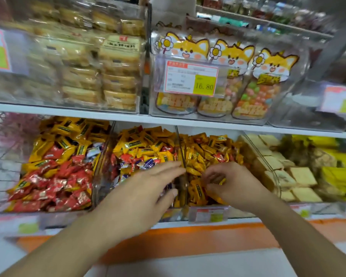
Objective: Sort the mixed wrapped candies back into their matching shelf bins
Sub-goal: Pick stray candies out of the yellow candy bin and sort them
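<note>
Three clear bins of wrapped candies stand on the lower shelf. The left bin point(92, 198) holds red candies point(54, 176) in front and yellow ones behind. In the middle bin point(106, 188), yellow, red and blue-white candies point(148, 162) lie mixed. The right bin point(181, 148) is mostly yellow candies point(196, 166) with a few red ones. My left hand point(146, 190) hovers over the middle bin's front with its fingers straight. My right hand point(226, 180) is in the right bin, its curled fingers pinching a yellow candy point(221, 180).
Right of the candy bins are bins of pale wrapped biscuits point(300, 176) and yellow packs point(336, 172). The upper shelf carries clear boxes of cakes point(100, 62) and fox-printed candy bags point(254, 86) behind a price tag point(190, 78). A wire basket point(2, 156) stands at far left.
</note>
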`<state>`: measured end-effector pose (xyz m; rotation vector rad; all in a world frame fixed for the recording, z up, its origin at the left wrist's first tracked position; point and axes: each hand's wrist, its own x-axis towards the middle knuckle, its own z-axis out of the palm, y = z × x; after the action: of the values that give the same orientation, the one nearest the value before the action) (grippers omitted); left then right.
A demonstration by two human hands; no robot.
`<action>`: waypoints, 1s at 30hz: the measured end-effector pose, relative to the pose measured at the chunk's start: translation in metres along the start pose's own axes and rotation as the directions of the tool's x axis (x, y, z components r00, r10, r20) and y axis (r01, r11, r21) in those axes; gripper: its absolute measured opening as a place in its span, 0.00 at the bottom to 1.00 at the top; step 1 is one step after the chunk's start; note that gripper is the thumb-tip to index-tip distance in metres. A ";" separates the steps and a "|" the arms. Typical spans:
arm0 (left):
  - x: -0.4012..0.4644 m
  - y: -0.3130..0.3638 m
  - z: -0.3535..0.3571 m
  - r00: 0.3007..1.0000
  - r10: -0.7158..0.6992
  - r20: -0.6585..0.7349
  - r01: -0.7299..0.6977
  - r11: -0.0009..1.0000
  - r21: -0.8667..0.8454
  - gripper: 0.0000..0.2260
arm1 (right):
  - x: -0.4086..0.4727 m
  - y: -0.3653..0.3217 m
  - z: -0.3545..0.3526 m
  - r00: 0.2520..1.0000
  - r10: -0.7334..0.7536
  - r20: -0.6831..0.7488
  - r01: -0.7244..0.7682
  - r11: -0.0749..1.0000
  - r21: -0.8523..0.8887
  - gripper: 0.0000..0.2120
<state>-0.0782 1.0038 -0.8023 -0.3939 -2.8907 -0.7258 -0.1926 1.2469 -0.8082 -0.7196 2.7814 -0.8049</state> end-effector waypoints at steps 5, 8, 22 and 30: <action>0.008 0.010 0.025 0.996 0.023 0.086 -0.022 1.000 -0.007 0.27 | 0.001 0.015 0.005 0.996 0.028 0.079 -0.009 0.973 -0.231 0.06; 0.010 0.007 0.028 0.996 0.023 0.085 -0.021 1.000 -0.023 0.27 | 0.003 0.021 0.000 0.995 0.066 0.079 -0.042 0.961 -0.273 0.09; 0.010 0.006 0.032 0.997 0.023 0.079 -0.020 0.999 -0.039 0.26 | 0.004 0.020 0.002 0.987 0.155 0.048 -0.141 0.967 -0.211 0.15; 0.011 0.003 0.037 0.999 0.036 0.013 -0.036 0.998 -0.049 0.26 | 0.005 0.021 0.013 0.991 0.136 0.003 -0.135 0.985 -0.104 0.04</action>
<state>-0.0902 1.0263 -0.8309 -0.4572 -2.8756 -0.7919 -0.2014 1.2539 -0.8305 -0.5406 2.8437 -0.6337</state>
